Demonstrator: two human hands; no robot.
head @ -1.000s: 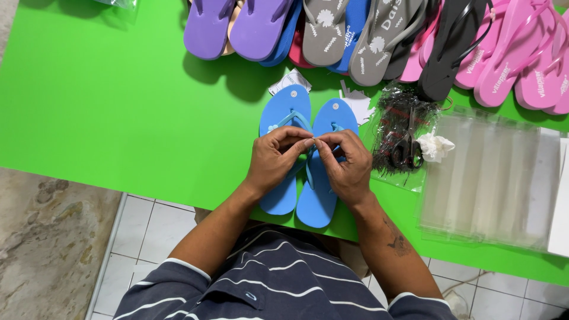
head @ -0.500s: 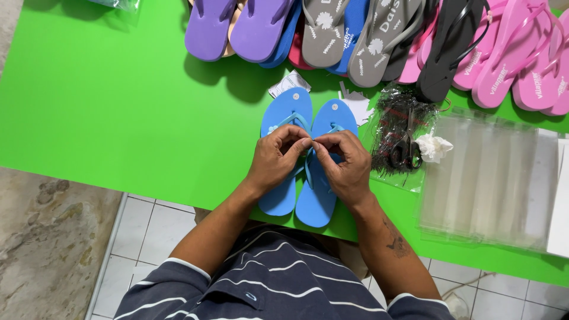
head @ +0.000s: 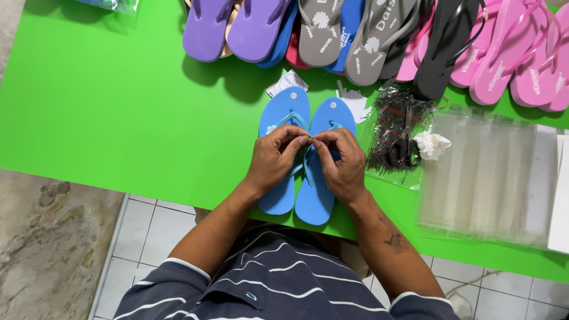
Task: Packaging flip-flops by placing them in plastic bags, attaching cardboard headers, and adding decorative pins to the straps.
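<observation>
A pair of light blue flip-flops [head: 283,201] lies side by side on the green table [head: 118,118], toes pointing away from me. My left hand [head: 274,160] and my right hand [head: 344,163] meet over the straps where the two sandals touch. The fingertips of both hands pinch together at one small spot between the straps; what they pinch is too small to make out. A pale flower ornament shows on the left sandal's strap.
A row of purple, grey, black and pink flip-flops [head: 367,35] lines the far edge. To the right lie scissors [head: 405,145] on a bag of dark ties, a crumpled white wad [head: 432,144] and a stack of clear plastic bags [head: 486,178]. Tiled floor lies below.
</observation>
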